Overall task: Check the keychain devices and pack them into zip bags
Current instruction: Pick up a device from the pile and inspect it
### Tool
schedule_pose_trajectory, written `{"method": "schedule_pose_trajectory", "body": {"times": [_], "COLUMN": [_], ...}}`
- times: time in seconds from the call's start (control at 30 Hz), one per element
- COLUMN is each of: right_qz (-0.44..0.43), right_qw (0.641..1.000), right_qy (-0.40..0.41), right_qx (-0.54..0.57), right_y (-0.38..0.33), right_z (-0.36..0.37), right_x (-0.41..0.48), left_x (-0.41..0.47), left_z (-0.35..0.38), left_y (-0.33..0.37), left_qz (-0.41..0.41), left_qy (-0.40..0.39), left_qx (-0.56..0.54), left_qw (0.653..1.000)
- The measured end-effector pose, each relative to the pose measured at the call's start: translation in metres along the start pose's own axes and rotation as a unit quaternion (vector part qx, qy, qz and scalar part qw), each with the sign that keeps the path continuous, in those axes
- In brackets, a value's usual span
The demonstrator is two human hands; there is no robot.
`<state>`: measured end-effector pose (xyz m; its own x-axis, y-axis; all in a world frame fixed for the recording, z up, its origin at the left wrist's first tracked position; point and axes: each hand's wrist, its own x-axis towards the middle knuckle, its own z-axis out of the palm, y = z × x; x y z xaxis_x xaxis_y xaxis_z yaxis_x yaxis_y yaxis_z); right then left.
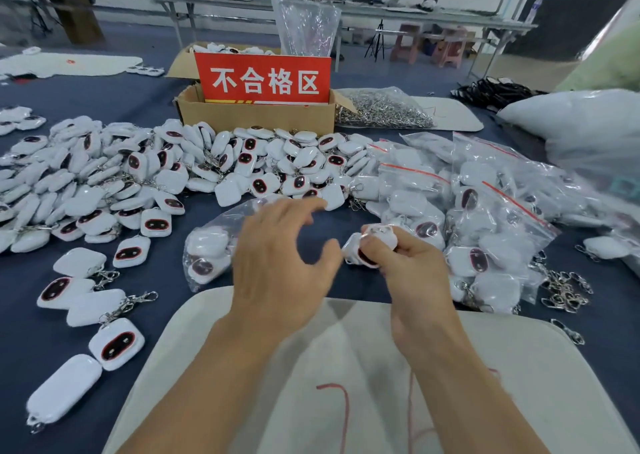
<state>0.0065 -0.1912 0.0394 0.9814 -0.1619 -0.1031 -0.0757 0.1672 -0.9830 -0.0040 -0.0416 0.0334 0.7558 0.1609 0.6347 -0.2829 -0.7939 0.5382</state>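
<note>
Red sign (262, 79) stuck in the cardboard box (256, 116) at the far middle reads 不合格区 in white. Near side of it there's a huge pile of keychain devices (138, 176): glossy white rounded squares, dark oval faces rimmed red, metal clasps. Right hand (412, 270) grips one white device (375, 242) above the dark blue surface (166, 270). Left hand (280, 256) is loose, fingers spread, holding nothing, over a clear zip bag (207, 249) with a few devices inside. On the right, stuffed red-striped bags (485, 218).
</note>
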Motion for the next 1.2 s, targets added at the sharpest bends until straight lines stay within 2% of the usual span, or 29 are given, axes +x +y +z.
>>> {"method": "schedule_pose_trajectory", "body": {"times": [0.1, 0.17, 0.23, 0.37, 0.47, 0.53, 0.8, 0.97, 1.2], "right_qz": [0.043, 0.061, 0.067, 0.061, 0.082, 0.094, 0.054, 0.075, 0.095], "right_qw": [0.997, 0.992, 0.993, 0.996, 0.993, 0.986, 0.994, 0.986, 0.98], "right_qy": [0.008, 0.002, -0.017, -0.055, -0.071, -0.084, -0.067, -0.111, -0.137], "right_qx": [0.069, 0.109, 0.096, -0.026, 0.053, 0.11, 0.06, 0.095, 0.109], "right_y": [-0.005, -0.008, -0.008, -0.006, -0.007, -0.008, -0.009, -0.007, -0.003], "right_z": [-0.004, -0.007, -0.01, -0.01, -0.011, -0.012, -0.012, -0.008, -0.008], "right_x": [0.004, 0.008, 0.01, 0.009, 0.01, 0.01, 0.009, 0.008, 0.01], "left_x": [-0.012, -0.012, -0.005, 0.003, 0.004, 0.004, 0.002, 0.002, 0.002], "left_z": [0.011, 0.017, 0.02, 0.02, 0.02, 0.02, 0.013, 0.014, 0.013], "left_y": [0.015, 0.014, 0.012, 0.006, 0.004, 0.005, 0.013, 0.015, 0.012], "left_qz": [-0.08, -0.152, -0.2, -0.235, -0.26, -0.257, -0.198, -0.225, -0.264], "left_qy": [-0.131, -0.168, -0.167, -0.152, -0.148, -0.169, -0.18, -0.135, -0.113], "left_qx": [-0.091, -0.155, -0.224, -0.301, -0.329, -0.329, -0.352, -0.344, -0.348], "left_qw": [0.984, 0.962, 0.939, 0.912, 0.896, 0.893, 0.897, 0.902, 0.893]}}
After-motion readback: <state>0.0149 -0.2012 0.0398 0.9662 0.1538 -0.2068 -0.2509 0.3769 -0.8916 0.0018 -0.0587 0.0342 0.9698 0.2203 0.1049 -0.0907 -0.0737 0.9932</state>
